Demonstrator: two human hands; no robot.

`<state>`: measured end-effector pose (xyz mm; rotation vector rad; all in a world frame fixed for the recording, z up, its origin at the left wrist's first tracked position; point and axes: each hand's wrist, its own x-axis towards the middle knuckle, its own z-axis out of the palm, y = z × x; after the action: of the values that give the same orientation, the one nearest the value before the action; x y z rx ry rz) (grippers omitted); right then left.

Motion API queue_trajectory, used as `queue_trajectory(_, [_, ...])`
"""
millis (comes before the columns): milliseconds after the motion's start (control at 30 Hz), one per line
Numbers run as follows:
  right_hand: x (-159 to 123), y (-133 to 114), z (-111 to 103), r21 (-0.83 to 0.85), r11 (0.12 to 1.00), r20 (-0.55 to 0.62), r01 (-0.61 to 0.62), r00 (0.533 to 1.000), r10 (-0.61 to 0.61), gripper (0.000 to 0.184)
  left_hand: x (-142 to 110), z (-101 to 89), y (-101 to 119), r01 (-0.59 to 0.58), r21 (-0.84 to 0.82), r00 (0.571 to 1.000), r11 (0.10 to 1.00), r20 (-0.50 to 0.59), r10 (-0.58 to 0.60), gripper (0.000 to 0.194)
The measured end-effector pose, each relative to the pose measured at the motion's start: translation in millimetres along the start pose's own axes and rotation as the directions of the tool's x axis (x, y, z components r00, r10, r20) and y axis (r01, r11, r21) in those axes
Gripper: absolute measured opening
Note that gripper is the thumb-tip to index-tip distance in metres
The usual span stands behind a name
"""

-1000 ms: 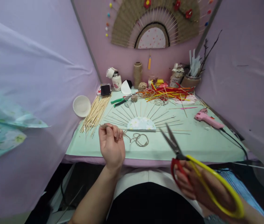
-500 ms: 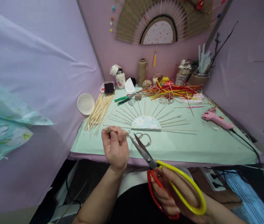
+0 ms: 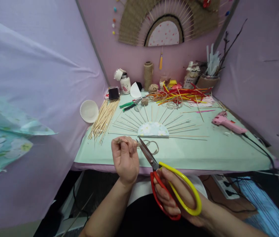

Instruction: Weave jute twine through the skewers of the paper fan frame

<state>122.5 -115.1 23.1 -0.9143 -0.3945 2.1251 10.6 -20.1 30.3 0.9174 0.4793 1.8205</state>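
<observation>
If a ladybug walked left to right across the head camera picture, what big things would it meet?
Flowery blue cloth → round white dish → the person's left hand → scissors with red and yellow handles → pink glue gun.

Spread across the green-covered desk [image 3: 203, 154]: a half-round floral fan base [image 3: 153, 128], radiating sticks [image 3: 151, 113] around its arc, a cord loop [image 3: 158, 147] just in front. To the left, piled bamboo skewers [image 3: 104, 118]; to the right, a pink glue gun [image 3: 228, 124]. Towards the back, green-handled pliers [image 3: 126, 105], a twine spool [image 3: 148, 76], a twine ball [image 3: 153, 88], red and yellow strips [image 3: 190, 96].
</observation>
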Motion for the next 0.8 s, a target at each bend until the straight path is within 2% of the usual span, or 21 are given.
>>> queue_trajectory(133, [2.7, -0.6, 1.0, -0.032, 0.998, 0.004, 0.056, 0.998, -0.056, 0.046, -0.6, -1.1, -0.4, 0.012, 0.009, 1.0, 1.0, -0.013, -0.012, 0.014])
queue_trajectory(300, [6.3, 4.9, -3.2, -0.077, 0.996, -0.002, 0.054, 0.999, -0.054, 0.045, -0.8, -1.2, -1.1, 0.01, 0.015, 1.0, 1.0, -0.026, -0.01, 0.014])
queue_trajectory(400, [7.3, 7.7, -6.0, -0.154, 0.984, -0.027, 0.085, 0.996, -0.09, 0.044, -0.1, -2.2, -0.5, 0.006, 0.001, 1.0, 1.0, -0.019, -0.006, 0.013])
queue_trajectory(467, [5.2, 3.6, -13.3, -0.251, 0.961, -0.084, 0.119, 0.986, -0.144, 0.044, 1.6, -3.9, 0.9, 0.0, -0.006, 1.0, 1.0, -0.018, 0.0, 0.012])
queue_trajectory(533, [-1.7, -8.1, -29.2, -0.379, 0.913, -0.199, 0.153, 0.95, -0.242, 0.046, 4.1, -6.2, 3.1, -0.006, -0.001, 0.999, 1.0, -0.033, 0.006, 0.011])
queue_trajectory(567, [-7.7, -16.6, -40.6, -0.461, 0.872, -0.274, 0.168, 0.907, -0.32, 0.046, 5.6, -7.5, 4.2, -0.007, 0.004, 0.999, 1.0, -0.045, 0.007, 0.011])
queue_trajectory(600, [-15.7, -26.3, -54.0, -0.56, 0.81, -0.339, 0.175, 0.844, -0.416, 0.046, 7.0, -8.8, 5.0, -0.005, 0.009, 0.998, 1.0, -0.058, 0.005, 0.011])
queue_trajectory(667, [-36.9, -46.4, -84.3, -0.797, 0.592, -0.389, 0.119, 0.649, -0.654, 0.043, 9.2, -11.3, 5.6, 0.007, 0.009, 0.997, 1.0, -0.08, -0.006, 0.011])
queue_trajectory(700, [-49.0, -55.5, -99.6, -0.886, 0.464, -0.388, 0.004, 0.543, -0.745, 0.041, 9.9, -12.3, 5.3, 0.016, 0.007, 0.996, 1.0, -0.089, -0.015, 0.011])
queue_trajectory(733, [-61.1, -63.2, -114.2, -0.92, 0.359, -0.39, -0.158, 0.457, -0.799, 0.039, 10.2, -13.1, 4.5, 0.025, 0.004, 0.995, 1.0, -0.098, -0.024, 0.01])
queue_trajectory(767, [-72.2, -69.3, -127.5, -0.899, 0.292, -0.408, -0.326, 0.383, -0.829, 0.036, 10.3, -13.6, 3.5, 0.034, 0.001, 0.994, 0.999, -0.105, -0.033, 0.01])
queue_trajectory(800, [-81.6, -73.8, -139.2, -0.856, 0.241, -0.416, -0.457, 0.335, -0.845, 0.034, 10.2, -13.7, 2.4, 0.042, -0.001, 0.993, 0.999, -0.111, -0.042, 0.01])
